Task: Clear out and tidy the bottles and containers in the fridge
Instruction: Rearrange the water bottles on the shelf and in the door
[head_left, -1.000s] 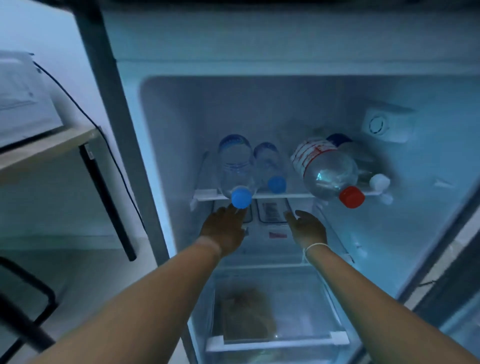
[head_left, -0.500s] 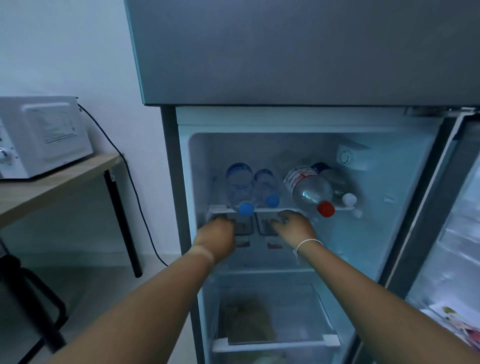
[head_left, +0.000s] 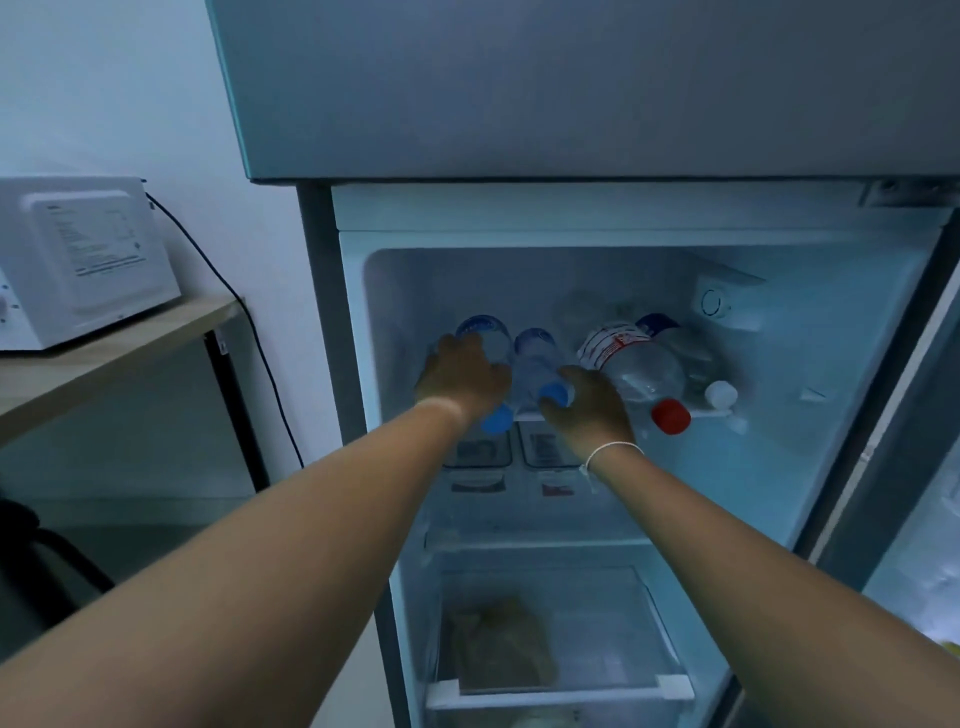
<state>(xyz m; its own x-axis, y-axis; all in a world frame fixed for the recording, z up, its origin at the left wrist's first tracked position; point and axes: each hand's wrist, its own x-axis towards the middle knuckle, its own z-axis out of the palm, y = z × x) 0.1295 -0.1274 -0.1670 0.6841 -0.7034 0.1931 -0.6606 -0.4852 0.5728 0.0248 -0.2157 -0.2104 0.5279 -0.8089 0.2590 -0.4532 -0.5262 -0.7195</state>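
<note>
The fridge stands open, its upper door shut above the lit compartment, and everything below is placed against its single upper shelf. Left of the fridge a white microwave sits on a wooden tabletop. Under the shelf, at the bottom of the compartment, is a clear drawer with something pale and blurred inside. On the shelf four bottles lie on their sides with caps toward the front: a large bottle with a red cap toward the right end, a white-capped bottle mostly hidden beyond it, and two blue-capped bottles at the left end. The left hand lies over the leftmost blue-capped bottle, fingers curled down around its body, the cap showing below the wrist. The right hand is at the neck of the second blue-capped bottle, thumb under its cap; whether the fingers are closed around it cannot be told, since the back of the hand hides them. Half a second earlier both hands were below the shelf's front edge, clear of the bottles; now they have risen onto the shelf and reached the two blue-capped bottles, which lie where they lay before.
</note>
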